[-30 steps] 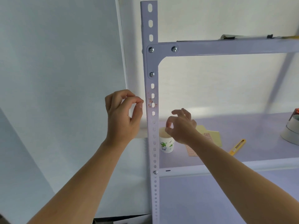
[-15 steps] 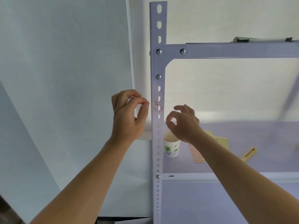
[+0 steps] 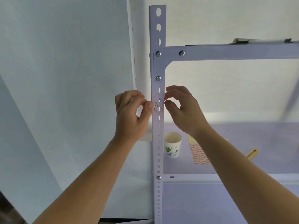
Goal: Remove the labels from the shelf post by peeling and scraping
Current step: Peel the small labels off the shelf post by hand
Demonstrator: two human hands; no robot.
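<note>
The post (image 3: 157,143) runs out of the frame at the bottom, so its foot is not shown. The red label scraps (image 3: 157,106) at mid-frame are too small and smeared to read, and whether the left hand's (image 3: 131,117) fingers (image 3: 149,104) touch them or only the post edge cannot be told. The right hand (image 3: 182,110) may reach behind the post; its fingertips there are partly hidden. The right arm covers part of the label sheet (image 3: 199,155) and most of the yellow knife (image 3: 252,153) on the shelf (image 3: 242,135). The objects (image 3: 241,40) on the top shelf at upper right show only as edges and cannot be identified.
</note>
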